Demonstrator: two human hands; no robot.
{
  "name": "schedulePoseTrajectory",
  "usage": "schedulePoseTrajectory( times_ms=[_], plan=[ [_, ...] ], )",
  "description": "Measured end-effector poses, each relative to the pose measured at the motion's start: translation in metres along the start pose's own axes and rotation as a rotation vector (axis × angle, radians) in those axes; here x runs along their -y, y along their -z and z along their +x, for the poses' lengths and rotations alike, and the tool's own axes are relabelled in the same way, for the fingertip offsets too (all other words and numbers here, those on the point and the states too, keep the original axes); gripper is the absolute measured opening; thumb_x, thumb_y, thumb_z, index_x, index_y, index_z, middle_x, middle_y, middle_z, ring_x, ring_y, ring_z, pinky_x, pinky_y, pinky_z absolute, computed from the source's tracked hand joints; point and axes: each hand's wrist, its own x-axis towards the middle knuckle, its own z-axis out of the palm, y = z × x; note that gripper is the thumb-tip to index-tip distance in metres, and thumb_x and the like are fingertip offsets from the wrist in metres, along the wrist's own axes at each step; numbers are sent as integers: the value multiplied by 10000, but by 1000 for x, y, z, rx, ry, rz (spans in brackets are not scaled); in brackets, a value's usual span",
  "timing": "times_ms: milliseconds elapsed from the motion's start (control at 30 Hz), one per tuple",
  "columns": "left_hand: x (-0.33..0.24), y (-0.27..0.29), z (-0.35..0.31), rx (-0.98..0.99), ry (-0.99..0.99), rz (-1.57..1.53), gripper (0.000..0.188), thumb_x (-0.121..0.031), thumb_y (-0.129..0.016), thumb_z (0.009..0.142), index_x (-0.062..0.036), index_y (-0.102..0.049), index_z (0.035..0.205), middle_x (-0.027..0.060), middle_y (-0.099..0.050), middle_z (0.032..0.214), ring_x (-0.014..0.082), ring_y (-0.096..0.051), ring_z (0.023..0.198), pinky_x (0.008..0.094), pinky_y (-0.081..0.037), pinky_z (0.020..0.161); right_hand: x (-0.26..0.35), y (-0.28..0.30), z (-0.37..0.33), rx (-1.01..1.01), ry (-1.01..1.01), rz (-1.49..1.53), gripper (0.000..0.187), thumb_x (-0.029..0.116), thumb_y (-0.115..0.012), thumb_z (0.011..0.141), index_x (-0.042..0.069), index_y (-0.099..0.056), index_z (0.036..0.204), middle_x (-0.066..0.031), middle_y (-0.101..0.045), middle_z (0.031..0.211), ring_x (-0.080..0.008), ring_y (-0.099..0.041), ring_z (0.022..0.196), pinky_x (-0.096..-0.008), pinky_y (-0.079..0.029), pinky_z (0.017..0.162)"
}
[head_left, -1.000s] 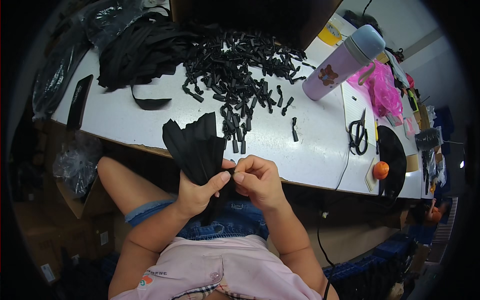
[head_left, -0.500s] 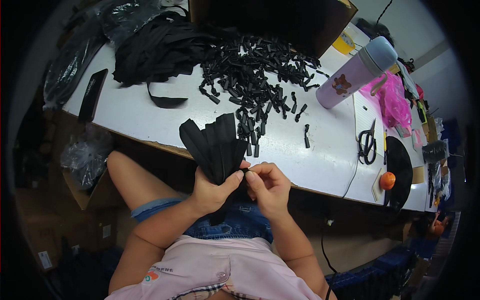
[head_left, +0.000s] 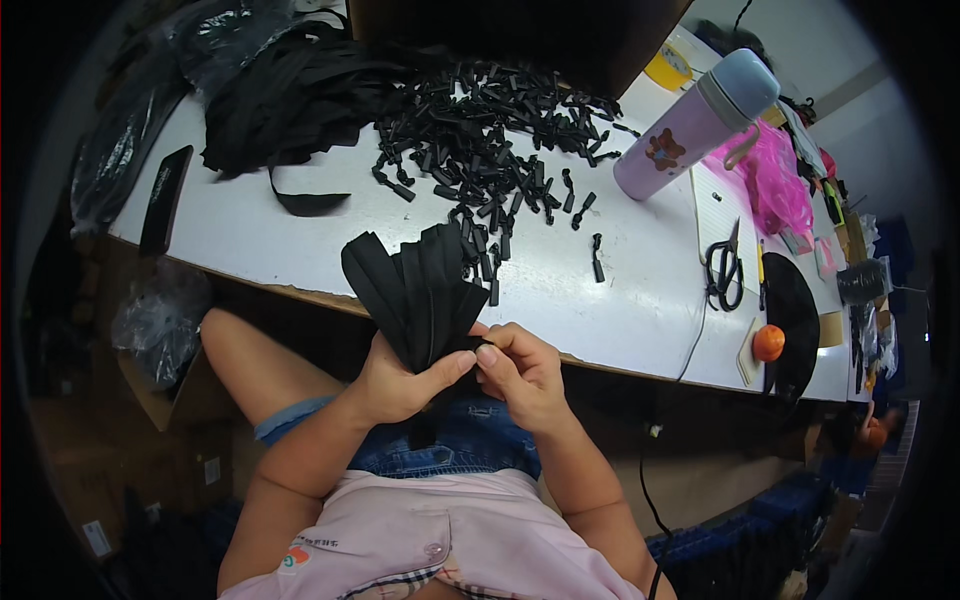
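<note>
My left hand (head_left: 400,385) is closed around the lower ends of a fanned bunch of black zippers (head_left: 415,285), whose loose ends spread upward near the table's front edge. Beside it, my right hand (head_left: 525,375) pinches the black end of a zipper at the bunch's right side, thumb against fingers. Both thumbs nearly meet there. Whether a slider sits between the fingertips is hidden. Just beyond the bunch, a heap of small black zipper sliders with pulls (head_left: 480,140) covers the middle of the white table (head_left: 400,235).
More black zipper strips (head_left: 290,100) lie piled at the back left, near a black phone-like slab (head_left: 166,200). To the right stand a lilac flask (head_left: 675,145), black-handled scissors (head_left: 725,270), an orange fruit (head_left: 769,343) and a pink plastic bag (head_left: 775,190). A dark-fronted box (head_left: 510,40) borders the back.
The view has shifted slightly, moving the table things up and left. My fingers stay together at the zipper end, and a little more black tape shows between them.
</note>
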Motion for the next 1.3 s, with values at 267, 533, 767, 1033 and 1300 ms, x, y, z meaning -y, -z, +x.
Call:
schedulePoseTrajectory(
  times_ms=[267, 533, 767, 1033, 1300],
  plan=[
    [0, 0, -1, 48, 11, 74, 232, -46, -615, 742, -2, -550, 960, 45, -564, 894, 102, -522, 794, 228, -429, 709, -6, 1, -1, -67, 268, -271, 102, 97, -528, 814, -1, -529, 784, -21, -478, 598, -88, -418, 513, -194, -345, 485],
    [7, -3, -11, -35, -103, 80, 221, -45, -627, 733, -4, -552, 937, 41, -563, 881, 103, -527, 791, 228, -434, 702, 2, -4, 0, -130, 752, -651, 82, -9, -591, 718, 2, -560, 792, -78, -534, 661, -140, -497, 522, -224, -402, 486],
    [5, -4, -10, -2, -74, 113, 224, -34, -617, 734, 3, -552, 945, 53, -573, 892, 110, -538, 800, 230, -437, 709, 14, 2, 1, -74, 610, -617, 153, -11, -624, 668, -2, -566, 809, -66, -550, 654, -92, -479, 458, -197, -386, 419],
    [10, -6, -10, -39, 133, -89, 171, -28, -597, 745, 10, -561, 908, 50, -583, 842, 90, -536, 772, 225, -441, 689, 5, -5, -3, -180, 711, -700, 179, -54, -621, 652, -17, -557, 815, -88, -570, 674, -100, -505, 503, -188, -393, 454],
    [15, -8, -12, -83, 144, -79, 164, -36, -609, 742, 8, -563, 893, 47, -585, 828, 91, -539, 751, 225, -444, 679, 10, -6, -3, -178, 702, -809, 179, -56, -620, 643, -15, -558, 805, -83, -575, 654, -109, -522, 497, -195, -409, 457]
  ],
)
